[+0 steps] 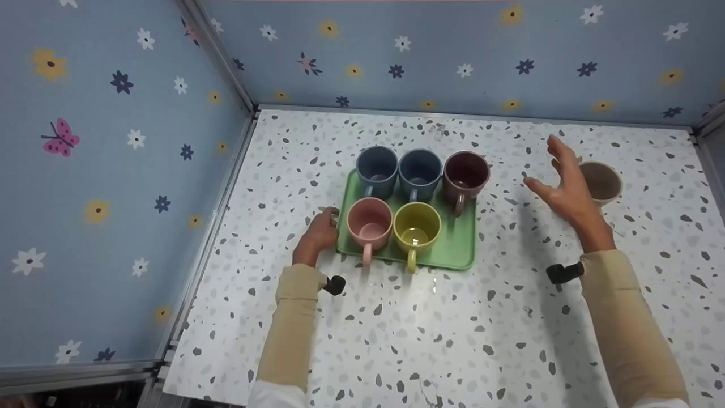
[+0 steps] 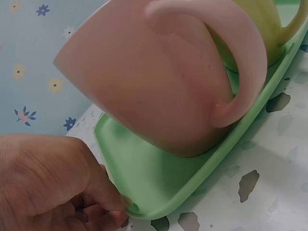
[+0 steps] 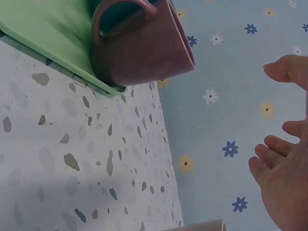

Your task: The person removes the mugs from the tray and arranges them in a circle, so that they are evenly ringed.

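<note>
My left hand (image 1: 320,231) pinches the left rim of a green tray (image 1: 461,249); in the left wrist view the thumb lies on the rim by a corner. On the tray stand a pink mug (image 2: 144,82) and a yellow mug (image 1: 417,226) in front, with two blue mugs (image 1: 378,170) (image 1: 419,173) and a maroon mug (image 1: 465,175) behind, handles towards me. To the right of the tray, my right hand (image 1: 569,192) is raised with thumb and fingers spread, holding nothing. Partly behind it stands a pale mug (image 1: 606,184), whose rim shows low in the right wrist view.
The table top (image 1: 396,334) is white with grey speckles. Blue flowered panels (image 1: 368,56) close it in at the back and left, meeting at a metal-framed corner. A dark wrist camera (image 1: 563,273) sits at each cuff.
</note>
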Action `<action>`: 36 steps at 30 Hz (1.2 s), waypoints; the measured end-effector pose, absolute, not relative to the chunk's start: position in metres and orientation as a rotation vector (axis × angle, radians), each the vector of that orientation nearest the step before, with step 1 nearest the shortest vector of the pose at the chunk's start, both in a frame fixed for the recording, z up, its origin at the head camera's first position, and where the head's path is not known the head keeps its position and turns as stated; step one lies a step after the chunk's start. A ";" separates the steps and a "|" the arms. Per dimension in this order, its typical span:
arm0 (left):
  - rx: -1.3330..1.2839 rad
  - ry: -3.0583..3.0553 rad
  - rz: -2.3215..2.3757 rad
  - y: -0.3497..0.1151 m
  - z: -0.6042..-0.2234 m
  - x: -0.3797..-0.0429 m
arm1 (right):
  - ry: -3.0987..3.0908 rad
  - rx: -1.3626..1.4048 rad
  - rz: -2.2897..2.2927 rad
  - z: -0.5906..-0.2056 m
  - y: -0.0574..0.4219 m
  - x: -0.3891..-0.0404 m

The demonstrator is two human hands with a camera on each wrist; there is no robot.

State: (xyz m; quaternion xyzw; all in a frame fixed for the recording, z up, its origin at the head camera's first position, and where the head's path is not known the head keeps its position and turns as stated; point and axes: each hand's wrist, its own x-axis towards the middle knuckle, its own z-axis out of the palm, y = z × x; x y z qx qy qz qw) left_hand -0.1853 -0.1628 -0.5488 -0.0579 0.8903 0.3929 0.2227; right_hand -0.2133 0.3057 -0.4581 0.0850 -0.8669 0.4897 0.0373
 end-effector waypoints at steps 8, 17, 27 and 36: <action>-0.164 2.468 1.094 -0.162 -0.550 -0.185 | -2.640 0.332 1.544 -0.466 0.284 -0.216; -0.140 2.502 1.089 -0.162 -0.551 -0.185 | -2.627 0.342 1.609 -0.464 0.260 -0.215; -0.148 2.485 1.103 -0.162 -0.552 -0.185 | -2.686 0.390 1.591 -0.457 0.237 -0.207; -0.122 2.500 1.068 -0.162 -0.549 -0.184 | -2.710 0.329 1.598 -0.498 0.243 -0.227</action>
